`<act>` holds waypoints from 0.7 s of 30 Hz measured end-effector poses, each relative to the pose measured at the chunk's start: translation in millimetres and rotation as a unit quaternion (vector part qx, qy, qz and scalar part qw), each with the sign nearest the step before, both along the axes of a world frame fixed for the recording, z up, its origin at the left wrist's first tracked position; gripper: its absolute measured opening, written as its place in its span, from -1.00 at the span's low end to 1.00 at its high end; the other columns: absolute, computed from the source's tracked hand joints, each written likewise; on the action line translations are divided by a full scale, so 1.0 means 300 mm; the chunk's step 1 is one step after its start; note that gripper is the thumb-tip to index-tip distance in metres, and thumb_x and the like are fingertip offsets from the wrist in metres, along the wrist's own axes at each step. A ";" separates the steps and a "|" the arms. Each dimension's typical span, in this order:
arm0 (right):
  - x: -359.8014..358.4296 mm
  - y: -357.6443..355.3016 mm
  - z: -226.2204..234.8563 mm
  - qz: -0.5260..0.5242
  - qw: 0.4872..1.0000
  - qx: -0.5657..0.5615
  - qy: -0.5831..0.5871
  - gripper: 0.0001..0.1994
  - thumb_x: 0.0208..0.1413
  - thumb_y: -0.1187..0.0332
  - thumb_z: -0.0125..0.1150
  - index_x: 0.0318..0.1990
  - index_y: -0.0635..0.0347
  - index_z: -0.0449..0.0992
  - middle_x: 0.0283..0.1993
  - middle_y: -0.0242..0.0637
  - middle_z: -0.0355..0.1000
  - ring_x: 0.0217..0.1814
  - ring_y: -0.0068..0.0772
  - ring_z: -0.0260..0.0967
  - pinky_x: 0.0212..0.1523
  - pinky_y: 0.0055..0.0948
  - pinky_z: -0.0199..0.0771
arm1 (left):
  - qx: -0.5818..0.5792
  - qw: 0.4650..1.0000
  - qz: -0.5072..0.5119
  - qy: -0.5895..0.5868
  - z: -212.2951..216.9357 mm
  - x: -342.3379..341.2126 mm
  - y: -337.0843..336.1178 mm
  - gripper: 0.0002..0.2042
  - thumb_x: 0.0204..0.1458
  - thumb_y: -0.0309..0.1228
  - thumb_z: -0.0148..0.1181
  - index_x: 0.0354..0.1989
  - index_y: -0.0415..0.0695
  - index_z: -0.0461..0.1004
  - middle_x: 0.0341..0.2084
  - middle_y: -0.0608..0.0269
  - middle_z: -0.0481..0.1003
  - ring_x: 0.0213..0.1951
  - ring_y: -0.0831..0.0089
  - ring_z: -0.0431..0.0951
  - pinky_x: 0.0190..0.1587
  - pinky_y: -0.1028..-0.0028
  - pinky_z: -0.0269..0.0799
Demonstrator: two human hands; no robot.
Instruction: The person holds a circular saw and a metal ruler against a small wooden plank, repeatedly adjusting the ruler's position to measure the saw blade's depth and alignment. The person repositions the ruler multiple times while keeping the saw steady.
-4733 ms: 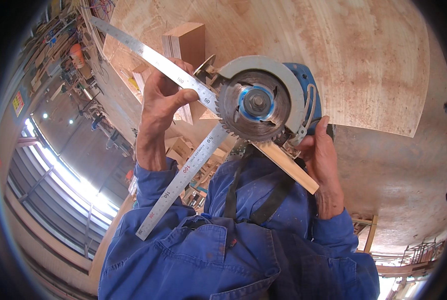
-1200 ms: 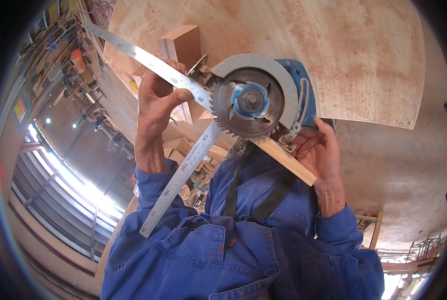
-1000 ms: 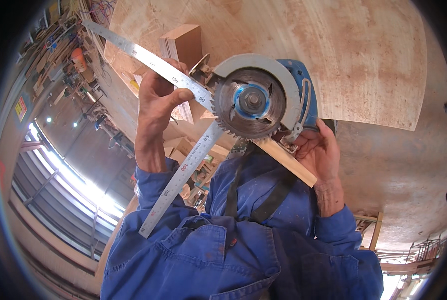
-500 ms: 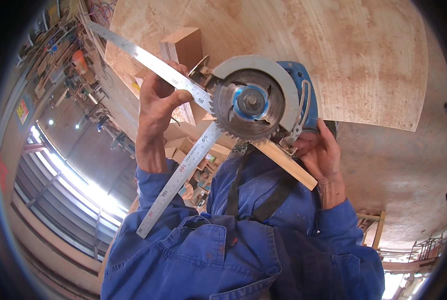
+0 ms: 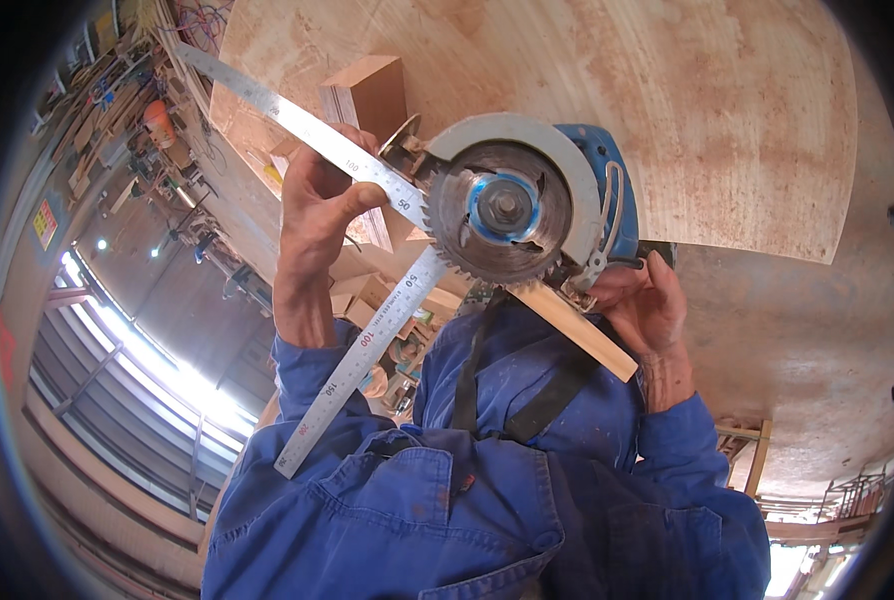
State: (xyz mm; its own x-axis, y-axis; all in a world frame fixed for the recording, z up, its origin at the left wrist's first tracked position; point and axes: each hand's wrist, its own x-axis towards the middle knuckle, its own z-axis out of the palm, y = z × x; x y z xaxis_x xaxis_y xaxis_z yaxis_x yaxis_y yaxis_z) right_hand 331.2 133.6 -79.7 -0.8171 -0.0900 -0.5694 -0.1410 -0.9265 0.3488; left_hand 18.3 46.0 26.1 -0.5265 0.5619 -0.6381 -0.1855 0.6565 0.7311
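While your left hand [image 5: 317, 235] grips the steel square [image 5: 352, 300] at its corner, fingers wrapped round the blade, your right hand [image 5: 639, 300] closes on the handle of the blue circular saw [image 5: 527, 205]. Square and saw blade meet at centre, touching. A wood strip [image 5: 579, 335] lies just below the saw, plywood [image 5: 667, 110] beyond.

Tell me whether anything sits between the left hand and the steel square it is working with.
Nothing visible does. The left hand already grips the steel square near its corner, right beside the circular saw blade. The right hand holds the saw from the other side.
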 end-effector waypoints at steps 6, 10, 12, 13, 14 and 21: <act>-0.001 0.004 0.004 0.013 1.000 0.023 0.006 -0.39 0.14 -0.02 -0.22 -0.18 0.53 0.47 -0.16 0.10 0.46 -0.09 -0.04 0.42 0.06 -0.16 0.27 | 0.000 1.000 0.000 -0.010 -0.004 -0.001 -0.003 -0.49 -0.31 -0.34 0.47 -0.18 -0.21 0.35 -0.28 0.26 0.39 -0.26 0.53 0.44 -0.22 0.56 0.45; -0.014 0.020 0.023 0.009 0.999 0.039 0.026 -0.43 0.11 0.02 -0.12 -0.18 0.52 0.47 -0.14 0.09 0.45 -0.10 -0.07 0.41 0.05 -0.17 0.27 | 0.003 1.000 0.002 -0.013 -0.001 0.003 0.002 -0.51 -0.31 -0.35 0.47 -0.19 -0.21 0.36 -0.28 0.27 0.38 -0.27 0.54 0.44 -0.22 0.56 0.45; -0.015 0.018 0.018 0.021 0.998 0.050 0.024 -0.46 0.12 0.03 -0.09 -0.19 0.48 0.48 -0.15 0.06 0.46 -0.09 -0.09 0.41 0.04 -0.17 0.28 | 0.012 1.000 -0.004 -0.004 -0.004 -0.002 -0.001 -0.51 -0.31 -0.35 0.47 -0.20 -0.21 0.36 -0.29 0.28 0.38 -0.27 0.54 0.43 -0.22 0.55 0.46; -0.014 0.016 0.015 0.027 0.998 0.056 0.023 -0.48 0.13 0.03 -0.08 -0.20 0.46 0.49 -0.15 0.04 0.46 -0.09 -0.10 0.41 0.03 -0.17 0.29 | 0.008 1.000 -0.001 -0.007 -0.003 -0.002 0.000 -0.51 -0.31 -0.35 0.47 -0.20 -0.21 0.36 -0.29 0.28 0.38 -0.27 0.54 0.43 -0.22 0.55 0.45; -0.010 0.006 0.010 0.029 0.998 0.060 0.019 -0.48 0.15 0.02 -0.10 -0.22 0.44 0.49 -0.16 0.02 0.46 -0.08 -0.12 0.40 0.03 -0.17 0.29 | 0.005 1.000 0.001 -0.010 -0.001 -0.001 0.002 -0.51 -0.31 -0.35 0.47 -0.20 -0.21 0.36 -0.28 0.28 0.38 -0.27 0.54 0.43 -0.22 0.55 0.45; -0.017 -0.005 0.017 0.102 0.990 0.095 -0.034 -0.42 0.19 -0.08 -0.22 -0.38 0.34 0.49 -0.26 -0.10 0.48 -0.19 -0.26 0.42 -0.08 -0.27 0.36 | -0.009 1.000 0.004 -0.010 0.003 0.002 0.010 -0.49 -0.31 -0.32 0.47 -0.18 -0.21 0.35 -0.27 0.27 0.39 -0.24 0.53 0.43 -0.22 0.55 0.44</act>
State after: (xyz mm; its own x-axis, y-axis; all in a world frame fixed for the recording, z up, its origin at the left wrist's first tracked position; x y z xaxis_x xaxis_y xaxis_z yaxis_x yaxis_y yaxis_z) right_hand 326.2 132.1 -74.8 -0.7518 -0.1349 -0.6455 0.0387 -0.9862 0.1610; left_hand 18.9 49.0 26.9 -0.5172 0.5457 -0.6593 -0.2054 0.6687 0.7146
